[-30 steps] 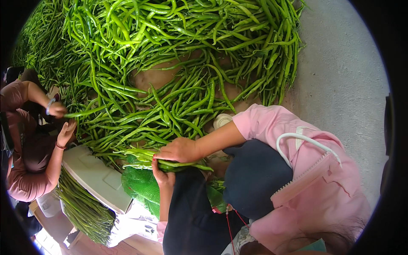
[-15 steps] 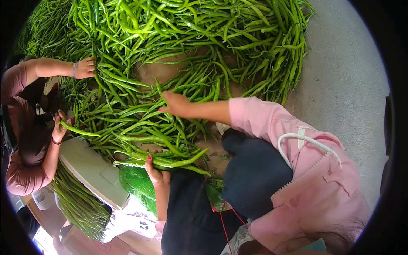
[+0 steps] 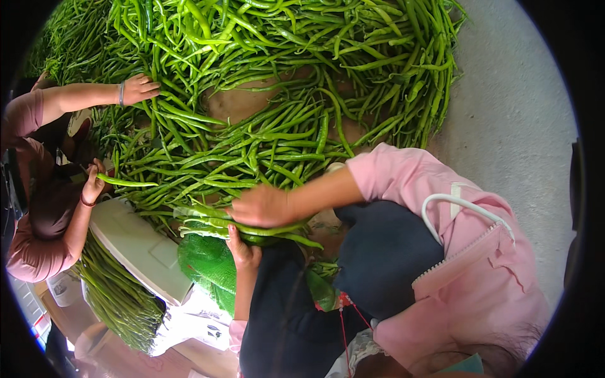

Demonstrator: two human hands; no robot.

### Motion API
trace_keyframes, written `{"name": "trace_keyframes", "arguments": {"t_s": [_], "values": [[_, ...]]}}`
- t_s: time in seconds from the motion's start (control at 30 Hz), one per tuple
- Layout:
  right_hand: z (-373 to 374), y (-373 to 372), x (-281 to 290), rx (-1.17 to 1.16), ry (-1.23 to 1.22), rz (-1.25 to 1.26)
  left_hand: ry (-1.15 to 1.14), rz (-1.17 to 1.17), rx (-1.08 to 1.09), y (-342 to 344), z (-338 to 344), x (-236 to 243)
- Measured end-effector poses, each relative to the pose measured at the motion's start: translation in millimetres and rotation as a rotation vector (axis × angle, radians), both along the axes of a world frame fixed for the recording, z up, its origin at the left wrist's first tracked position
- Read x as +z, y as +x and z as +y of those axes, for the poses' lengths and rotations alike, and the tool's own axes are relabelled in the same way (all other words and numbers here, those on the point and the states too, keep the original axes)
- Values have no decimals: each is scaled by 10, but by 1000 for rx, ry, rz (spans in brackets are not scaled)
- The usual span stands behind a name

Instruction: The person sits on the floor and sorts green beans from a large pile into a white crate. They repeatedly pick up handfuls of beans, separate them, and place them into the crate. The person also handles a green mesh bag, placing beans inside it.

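My left hand (image 3: 244,249) holds a bunch of long green chili peppers (image 3: 208,222) from below, thumb along its near side. Their tips stick out to the right, past the hand. My right hand (image 3: 263,206) is closed, lying over the top of this bunch with its fingers curled onto the peppers; it is smeared by motion, and how many peppers it grips is hidden. Just beyond both hands spreads a large heap of the same peppers (image 3: 277,135). Beneath the bunch, at my left hand, is green mesh netting (image 3: 205,268).
At the left, a co-worker's hand (image 3: 140,89) reaches into the heap, and the other hand (image 3: 93,183) holds a pepper. A white foam box lid (image 3: 135,252) lies near a packed bundle of long green peppers (image 3: 120,296). Grey concrete floor (image 3: 504,126) runs along the right.
My right hand has come back from the heap, toward me, onto the bunch in my left hand. The co-worker's upper hand has shifted slightly right over the heap.
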State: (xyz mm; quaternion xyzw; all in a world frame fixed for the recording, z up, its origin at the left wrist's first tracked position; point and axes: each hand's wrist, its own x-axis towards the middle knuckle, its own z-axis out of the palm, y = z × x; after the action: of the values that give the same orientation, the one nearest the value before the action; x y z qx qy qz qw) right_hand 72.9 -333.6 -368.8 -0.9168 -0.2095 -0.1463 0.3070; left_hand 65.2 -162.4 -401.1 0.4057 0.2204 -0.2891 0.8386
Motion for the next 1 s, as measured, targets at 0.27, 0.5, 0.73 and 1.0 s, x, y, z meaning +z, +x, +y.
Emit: {"name": "trace_keyframes", "arguments": {"t_s": [0.27,0.5,0.73,1.0], "values": [[192,72,-407,251,842,592,-39,-92,-46,3,273,48],[139,572,-1139,-44,-146,714,-51,-56,67,37,213,185],[260,167,55,22,266,412,-27,95,142,47,237,89],[544,299,341,93,136,221,-77,-40,121,124,357,470]]}}
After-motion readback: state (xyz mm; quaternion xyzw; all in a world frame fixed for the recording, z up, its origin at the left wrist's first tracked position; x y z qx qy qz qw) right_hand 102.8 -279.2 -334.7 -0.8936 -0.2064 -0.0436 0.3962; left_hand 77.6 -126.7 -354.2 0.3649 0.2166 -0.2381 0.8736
